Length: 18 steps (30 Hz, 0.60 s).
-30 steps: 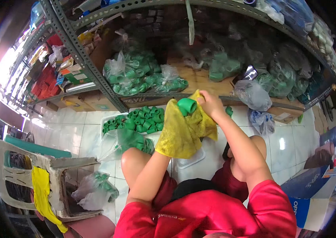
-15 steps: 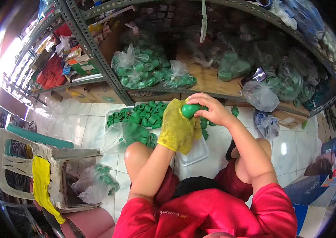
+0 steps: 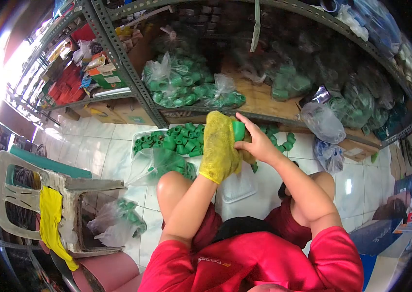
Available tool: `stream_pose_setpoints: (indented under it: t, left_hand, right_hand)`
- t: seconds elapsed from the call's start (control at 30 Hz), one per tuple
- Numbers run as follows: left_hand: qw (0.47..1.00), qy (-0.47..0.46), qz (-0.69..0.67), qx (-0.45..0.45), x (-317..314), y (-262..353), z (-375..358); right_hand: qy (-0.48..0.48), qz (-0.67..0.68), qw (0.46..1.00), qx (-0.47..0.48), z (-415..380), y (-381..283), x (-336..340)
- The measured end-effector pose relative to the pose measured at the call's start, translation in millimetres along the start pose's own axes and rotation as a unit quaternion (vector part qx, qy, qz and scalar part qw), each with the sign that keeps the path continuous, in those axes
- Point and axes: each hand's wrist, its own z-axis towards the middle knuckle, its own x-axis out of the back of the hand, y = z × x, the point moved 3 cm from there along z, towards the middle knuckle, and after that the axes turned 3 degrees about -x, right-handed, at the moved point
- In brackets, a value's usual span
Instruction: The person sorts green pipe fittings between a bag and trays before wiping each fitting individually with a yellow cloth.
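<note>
A dirty yellow cloth (image 3: 219,146) covers my left hand (image 3: 215,158), hiding its fingers. That hand is closed around one side of a green plastic pipe fitting (image 3: 238,130), with the cloth against it. My bare right hand (image 3: 258,142) grips the fitting from the other side, thumb below and fingers above. Just beyond my hands, many loose green fittings (image 3: 182,141) fill a white tray (image 3: 134,146) on the floor. A second, pale tray (image 3: 239,193) lies under my hands, partly hidden by them. More green fittings (image 3: 287,142) lie to its right.
A clear bag of fittings (image 3: 159,163) rests by my left knee, and another bag (image 3: 120,219) beside a worn plastic chair (image 3: 69,214) with a yellow cloth on it. Ahead, a metal shelf (image 3: 133,82) holds bagged green fittings (image 3: 174,80). A blue box (image 3: 374,236) stands at right.
The fitting has turned in my hands: its rounded side faced up before, and now it stands more upright against the cloth. My right hand's grip has shifted slightly. The view has moved slightly.
</note>
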Motion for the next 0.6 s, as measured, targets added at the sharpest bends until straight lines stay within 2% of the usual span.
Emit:
stream_pose_setpoints:
  t: [0.03, 0.07, 0.1, 0.13, 0.17, 0.2, 0.23, 0.27, 0.3, 0.33, 0.37, 0.4, 0.43, 0.47, 0.53, 0.57, 0.6]
  left_hand:
    - [0.97, -0.028, 0.217, -0.111, 1, 9, 1]
    - [0.88, -0.055, 0.42, -0.214, -4, 20, 0]
    - [0.88, -0.054, 0.421, -0.214, -3, 19, 2]
    - [0.94, -0.007, 0.298, -0.164, 1, 17, 4]
    - [0.979, 0.042, 0.168, -0.11, 5, 13, 5]
    - [0.979, 0.044, 0.168, -0.108, -1, 22, 5]
    - [0.995, 0.067, -0.043, -0.065, -7, 29, 5]
    - [0.963, 0.089, -0.252, -0.023, -12, 37, 6]
    - [0.963, 0.1, -0.249, -0.027, -9, 44, 7]
    - [0.982, 0.098, 0.039, -0.158, -5, 59, 5]
    - [0.903, 0.085, 0.325, -0.267, -7, 72, 3]
    - [0.735, 0.061, 0.579, -0.347, -12, 76, 2]
    - [0.81, 0.075, 0.525, -0.251, -6, 54, 11]
    - [0.81, 0.076, 0.525, -0.251, -6, 61, 12]
    - [0.661, 0.005, 0.727, -0.185, -14, 67, 16]
    - [0.663, 0.003, 0.724, -0.189, -15, 66, 17]
    - [0.691, -0.011, 0.694, -0.203, -16, 66, 16]
  right_hand:
    - [0.042, -0.087, 0.995, 0.03, 0, 2, 1]
    - [0.084, -0.173, 0.98, 0.059, 0, 1, 1]
    - [0.083, -0.172, 0.98, 0.059, 0, 2, 0]
    - [0.091, -0.177, 0.978, 0.064, 0, 2, -2]
    - [0.099, -0.182, 0.976, 0.068, -1, 2, -4]
    - [0.097, -0.181, 0.976, 0.068, -2, 3, -8]
    - [0.081, -0.035, 0.996, 0.014, -3, 7, -12]
    - [0.059, 0.112, 0.991, -0.04, -1, 11, -18]
    - [0.059, 0.132, 0.987, -0.072, 0, 8, -17]
    - [0.057, 0.151, 0.981, -0.105, 1, 7, -12]
    - [0.046, 0.159, 0.977, -0.135, 5, 18, -8]
    - [0.046, 0.194, 0.964, -0.177, 8, 20, -2]
    - [0.057, 0.23, 0.957, -0.166, 11, 24, 6]
    - [0.072, 0.264, 0.949, -0.155, 13, 24, 13]
    - [0.077, 0.355, 0.926, -0.105, 15, 20, 26]
    - [0.072, 0.375, 0.917, -0.114, 14, 17, 32]
    - [0.075, 0.372, 0.918, -0.112, 13, 16, 35]
